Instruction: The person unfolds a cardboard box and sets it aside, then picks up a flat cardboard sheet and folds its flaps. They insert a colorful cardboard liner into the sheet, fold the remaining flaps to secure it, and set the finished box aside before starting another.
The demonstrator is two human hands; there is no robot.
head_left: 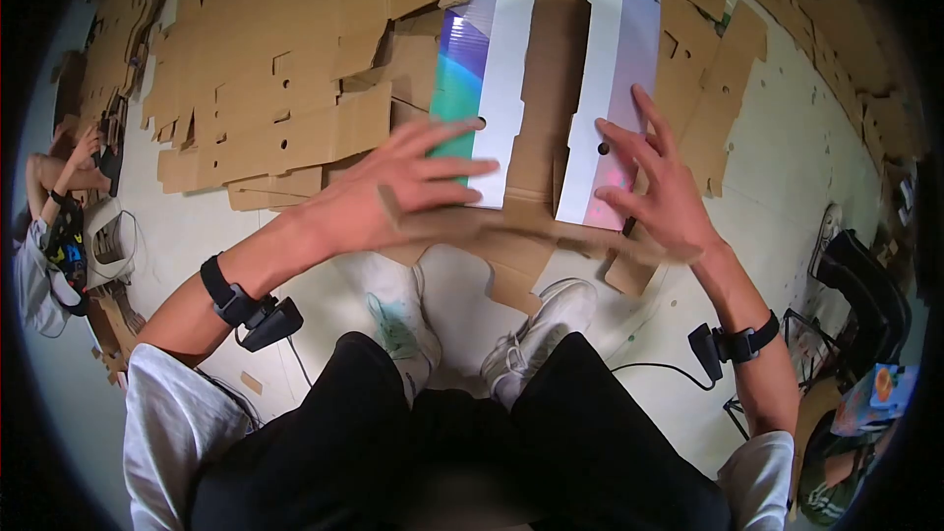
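A long cardboard piece lies in front of me, with brown cardboard down its middle and folded white-edged panels on both sides. Over the lower end of the left panel, green and purple on its outer part, is my left hand, fingers spread and slightly blurred. My right hand is at the lower end of the right panel, which is lilac and white, its fingers apart over the surface. Neither hand is closed round anything. Whether the fingertips touch the panels is hard to tell.
Stacked flat brown cardboard spreads at the left, more cardboard at the right. My white shoes stand below the piece. Another person sits at the far left. A colourful box is at the lower right.
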